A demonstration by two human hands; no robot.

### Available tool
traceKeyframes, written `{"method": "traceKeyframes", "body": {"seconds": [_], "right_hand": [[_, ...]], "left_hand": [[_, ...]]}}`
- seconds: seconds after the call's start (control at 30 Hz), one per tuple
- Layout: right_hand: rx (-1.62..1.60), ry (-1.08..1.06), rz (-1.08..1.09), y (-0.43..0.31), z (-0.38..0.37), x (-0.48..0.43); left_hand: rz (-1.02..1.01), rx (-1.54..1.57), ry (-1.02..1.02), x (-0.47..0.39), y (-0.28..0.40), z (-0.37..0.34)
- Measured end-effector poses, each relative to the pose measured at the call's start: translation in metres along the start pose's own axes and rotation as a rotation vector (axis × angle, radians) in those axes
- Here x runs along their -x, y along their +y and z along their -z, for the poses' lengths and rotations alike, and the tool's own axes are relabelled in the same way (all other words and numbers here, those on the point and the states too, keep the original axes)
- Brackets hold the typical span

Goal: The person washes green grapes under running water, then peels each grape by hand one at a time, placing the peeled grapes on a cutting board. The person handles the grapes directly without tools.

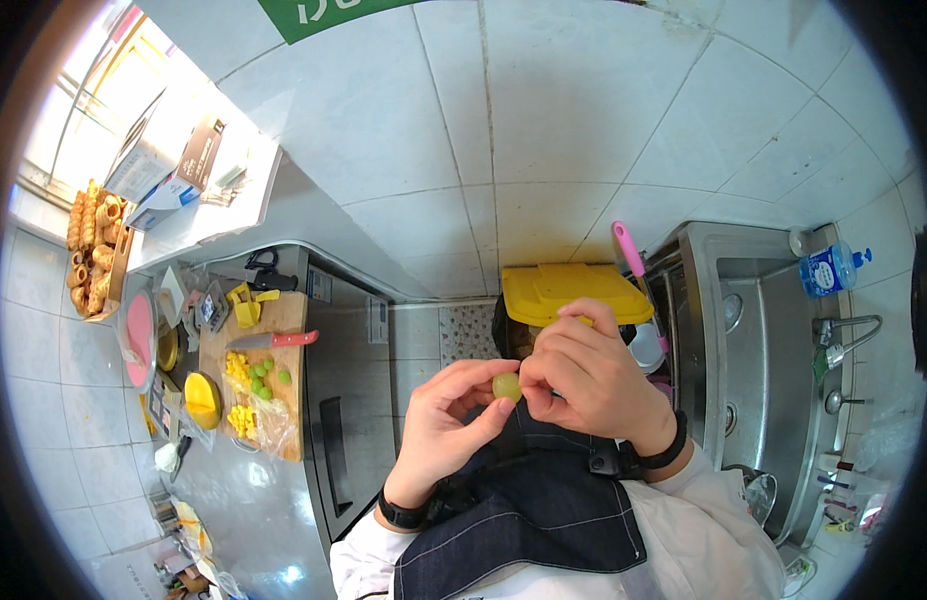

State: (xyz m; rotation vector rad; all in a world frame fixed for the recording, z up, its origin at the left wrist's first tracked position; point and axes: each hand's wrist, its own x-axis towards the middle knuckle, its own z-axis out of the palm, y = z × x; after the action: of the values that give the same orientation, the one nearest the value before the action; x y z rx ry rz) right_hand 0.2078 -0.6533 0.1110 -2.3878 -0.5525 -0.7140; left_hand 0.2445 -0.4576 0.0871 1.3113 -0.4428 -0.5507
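Note:
My left hand pinches a pale green grape between thumb and fingertips, above a bin. Close against the grape's right side are the curled fingers of my right hand; whether they grip a bit of skin is hidden. To the left, a wooden cutting board bears several green grapes, diced yellow mango and crumpled clear plastic film. A knife with a red handle lies across the board, below yellow mango peel. A cut mango sits at the board's left edge.
Below my hands stands a bin with a raised yellow lid, beside a pink-handled tool. A steel sink with a blue soap bottle is at right. Waffle cones and boxes occupy the upper left.

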Motion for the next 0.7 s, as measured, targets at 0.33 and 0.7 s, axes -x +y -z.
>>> {"method": "traceKeyframes", "body": {"seconds": [0.33, 0.7], "right_hand": [[0.108, 0.028, -0.064, 0.017, 0.008, 0.004], [0.185, -0.22, -0.225, 0.075, -0.016, 0.125]], "left_hand": [[0.069, -0.001, -0.053, 0.0, 0.006, 0.004], [0.018, 0.191, 0.035, 0.014, -0.01, 0.044]]}}
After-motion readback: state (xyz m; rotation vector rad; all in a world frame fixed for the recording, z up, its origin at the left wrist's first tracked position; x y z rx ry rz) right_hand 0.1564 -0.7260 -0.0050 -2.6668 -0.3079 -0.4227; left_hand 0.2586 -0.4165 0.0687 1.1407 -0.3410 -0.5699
